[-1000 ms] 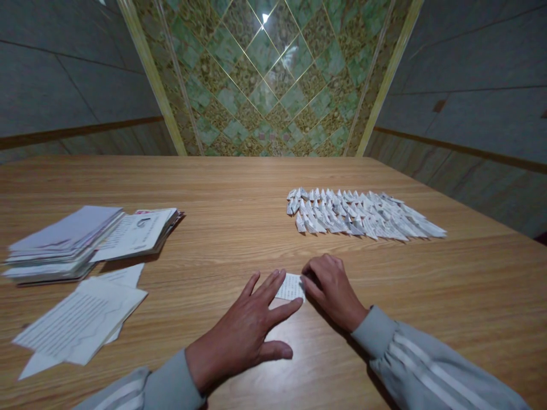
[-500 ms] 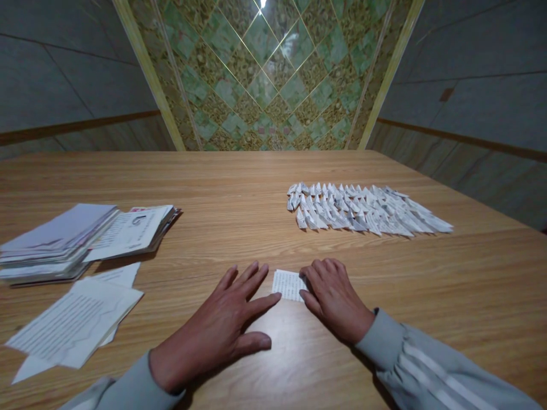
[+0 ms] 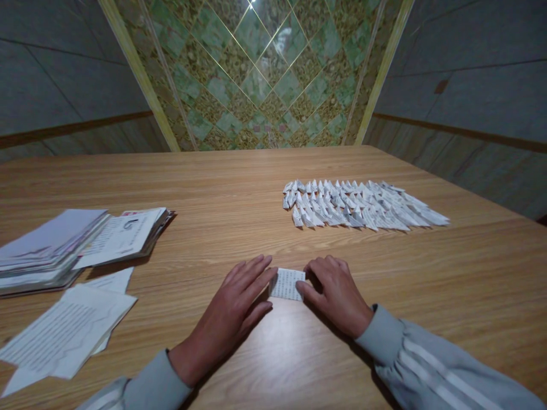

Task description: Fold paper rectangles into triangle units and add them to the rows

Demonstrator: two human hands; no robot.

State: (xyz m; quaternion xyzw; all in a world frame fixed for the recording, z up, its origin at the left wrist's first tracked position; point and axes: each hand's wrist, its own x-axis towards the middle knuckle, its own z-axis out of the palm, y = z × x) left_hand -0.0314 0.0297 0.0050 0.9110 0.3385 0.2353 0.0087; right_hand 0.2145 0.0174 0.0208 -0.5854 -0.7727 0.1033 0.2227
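Note:
A small folded slip of printed paper (image 3: pixel 287 283) lies flat on the wooden table (image 3: pixel 239 188) between my hands. My left hand (image 3: pixel 233 310) rests flat beside it, fingers stretched out and together, their tips touching the slip's left edge. My right hand (image 3: pixel 335 293) is curled over the slip's right edge, fingers bent and pressing it down. Both arms wear grey sleeves with white stripes.
Rows of several small folded paper pieces (image 3: pixel 363 205) lie at the right back of the table. A stack of printed booklets (image 3: pixel 77 242) sits at the left, with loose printed sheets (image 3: pixel 68 333) in front of it. Tiled walls stand behind the table.
My left hand drew back from the slip half a second ago, then closed its fingers and came back to the slip's left edge. My right hand stayed on the right edge.

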